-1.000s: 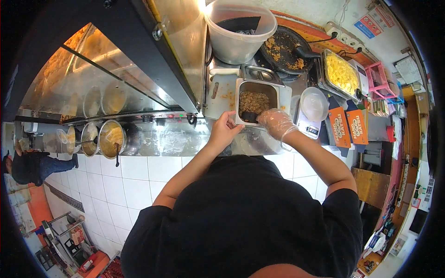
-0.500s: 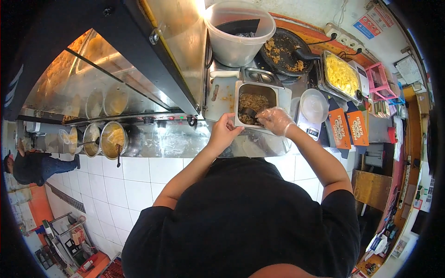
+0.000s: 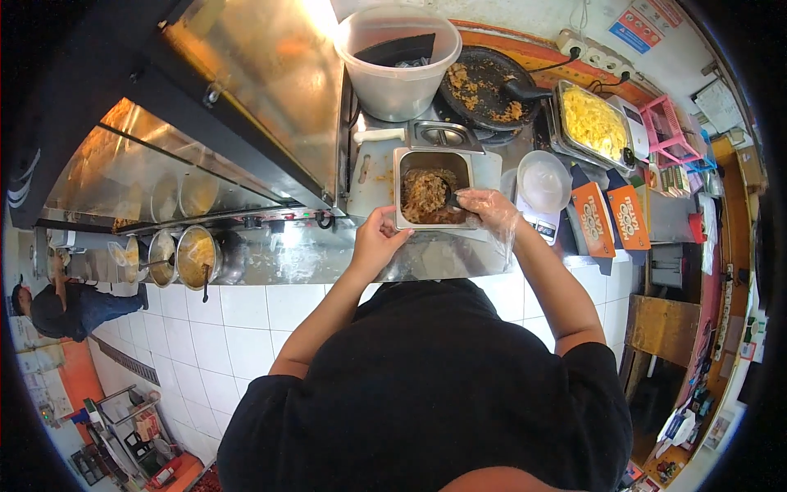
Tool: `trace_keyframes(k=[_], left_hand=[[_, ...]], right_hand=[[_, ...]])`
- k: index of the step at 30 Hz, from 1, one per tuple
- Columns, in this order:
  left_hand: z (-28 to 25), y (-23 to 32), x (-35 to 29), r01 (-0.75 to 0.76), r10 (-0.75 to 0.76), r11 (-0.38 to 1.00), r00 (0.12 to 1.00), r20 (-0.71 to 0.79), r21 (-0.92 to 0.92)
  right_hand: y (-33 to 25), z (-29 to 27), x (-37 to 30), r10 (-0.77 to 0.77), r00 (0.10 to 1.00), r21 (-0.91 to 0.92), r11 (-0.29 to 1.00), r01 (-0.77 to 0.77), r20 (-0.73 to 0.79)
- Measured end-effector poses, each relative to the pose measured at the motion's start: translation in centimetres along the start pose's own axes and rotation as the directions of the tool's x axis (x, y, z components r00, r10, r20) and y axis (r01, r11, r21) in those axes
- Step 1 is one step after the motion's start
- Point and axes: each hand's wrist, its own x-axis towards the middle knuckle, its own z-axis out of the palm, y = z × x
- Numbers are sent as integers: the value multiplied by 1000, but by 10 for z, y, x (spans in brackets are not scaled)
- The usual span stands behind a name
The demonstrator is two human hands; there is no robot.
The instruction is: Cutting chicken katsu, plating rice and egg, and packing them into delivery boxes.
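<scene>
A square steel food pan [image 3: 399, 197] stands on the counter in front of me, with brown, shredded-looking food [image 3: 426, 193] inside. At its near left corner, my bare left hand [image 3: 379, 238] grips the pan, thumb by the rim and fingers along the side. A clear plastic glove covers my right hand [image 3: 490, 207], which is closed on a dark spoon [image 3: 452, 200] at the pan's right side. The spoon's lower end dips into the food; most of its handle is hidden by my fingers. Under the pan lies a pale cutting board [image 3: 490, 168].
Behind the pan sit a steel lid [image 3: 443, 135], a white-handled knife [image 3: 379, 135], a translucent tub [image 3: 398, 90] and a dark stone mortar [image 3: 484, 107]. To the right are a plastic bowl [image 3: 544, 182] on a scale and a tray [image 3: 557, 131] of yellow food. A glass cabinet [image 3: 188, 168] rises left.
My right hand has shifted the spoon from the pan's near part toward its right wall, and the food is heaped differently. The left hand keeps its hold. The whole view has shifted slightly.
</scene>
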Motion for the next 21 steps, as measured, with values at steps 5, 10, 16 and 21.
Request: trace_keyframes(k=[5,10,16,21], left_hand=[[-1,20,-1,-15,21,990,999,-42,137],[-6,18,0,-125,199,936,959,-201,330],[3,22,3,-177,182,983,912,-367,49],[17,31,5,-219,172,974,871,-461,-50]], right_hand=[[7,-15,-7,-28,999,119,992,30,-19],[-6,-16,-26,-95,995,120,988,96,-15],[-8,-21,-24,-31,999,75,997,33,-27],[16,-18,-1,-118,992,-117,986,122,38]])
